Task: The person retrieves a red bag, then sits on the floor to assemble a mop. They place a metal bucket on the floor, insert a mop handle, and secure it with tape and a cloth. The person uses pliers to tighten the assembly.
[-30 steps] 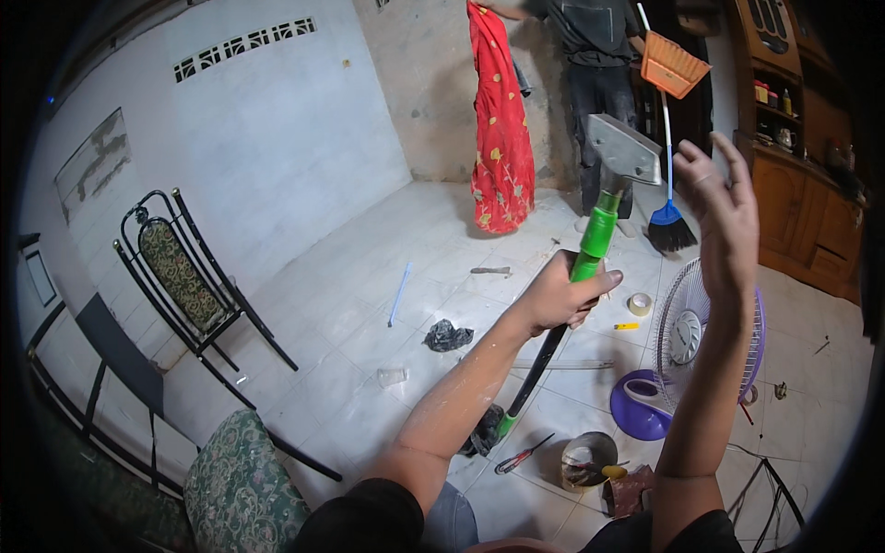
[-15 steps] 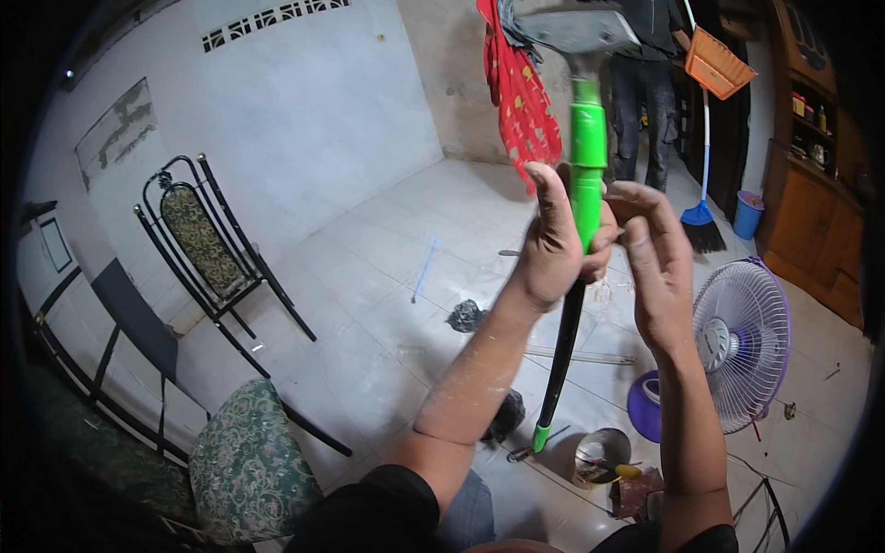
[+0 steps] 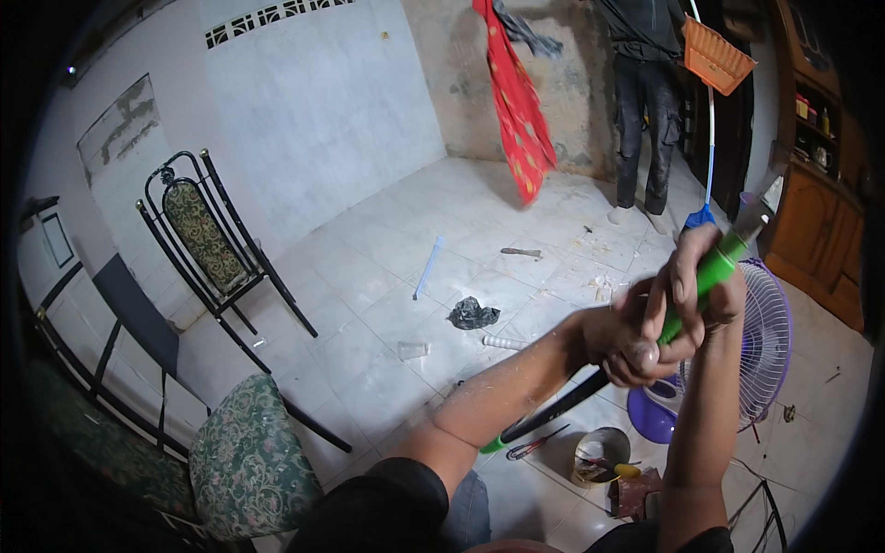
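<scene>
Left hand and right hand both wrapped round the tool, slanting before the fan in view; firm grip advisable, metal end clear of it.

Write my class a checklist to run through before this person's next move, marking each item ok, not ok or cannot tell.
1. Left hand gripping the long-handled tool: ok, fingers round its green section.
2. Right hand on the tool too: ok, also at the green section, nearer the metal head.
3. Metal head sound: cannot tell, it is blurred.
4. Floor free of litter: not ok, a black plastic bag and clear cup lie there.
5. Fan safely apart from the tool: cannot tell, hands and forearm overlap it in this view.
</scene>
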{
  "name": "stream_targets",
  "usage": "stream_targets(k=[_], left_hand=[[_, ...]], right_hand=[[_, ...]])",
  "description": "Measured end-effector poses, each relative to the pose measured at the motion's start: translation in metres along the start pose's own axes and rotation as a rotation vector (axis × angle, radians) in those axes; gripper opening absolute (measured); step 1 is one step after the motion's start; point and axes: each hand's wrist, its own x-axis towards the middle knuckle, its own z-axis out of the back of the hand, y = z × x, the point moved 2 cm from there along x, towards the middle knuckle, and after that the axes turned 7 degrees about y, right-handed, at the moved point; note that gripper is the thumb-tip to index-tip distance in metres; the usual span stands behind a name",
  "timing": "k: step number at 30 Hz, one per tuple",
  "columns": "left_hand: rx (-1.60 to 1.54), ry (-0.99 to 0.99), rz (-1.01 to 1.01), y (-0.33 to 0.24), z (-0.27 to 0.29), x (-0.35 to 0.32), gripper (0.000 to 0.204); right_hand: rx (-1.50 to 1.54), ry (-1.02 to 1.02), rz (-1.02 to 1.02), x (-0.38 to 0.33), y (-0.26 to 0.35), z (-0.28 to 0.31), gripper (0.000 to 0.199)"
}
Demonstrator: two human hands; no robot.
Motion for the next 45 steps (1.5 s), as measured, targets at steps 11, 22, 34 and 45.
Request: stream_targets(k=[11,22,34,45], left_hand=[[0.555,-0.729,-0.059,-0.034,-0.029,-0.003,0.037],[0.138,-0.298,0.11,-0.004,0.006,-0.005,0.022],[0.823,-0.838,0.09,-0.02,-0.001,-0.002,0.017],[1.293,-1.174,-0.304,0.015,0.055,-0.006,0.012]], right_hand=[[-0.383,-0.644,0.009,0.009,0.003,-0.006,0.027],[-0.109,-0.297,0.033,0.014,-0.002,-0.009,0.081],[-0.242,-0.636,0.093,0.018,-0.012,-0.004,0.068],[-0.264,-1.048,0.035,0.014,-0.021,-0.01,0.034]])
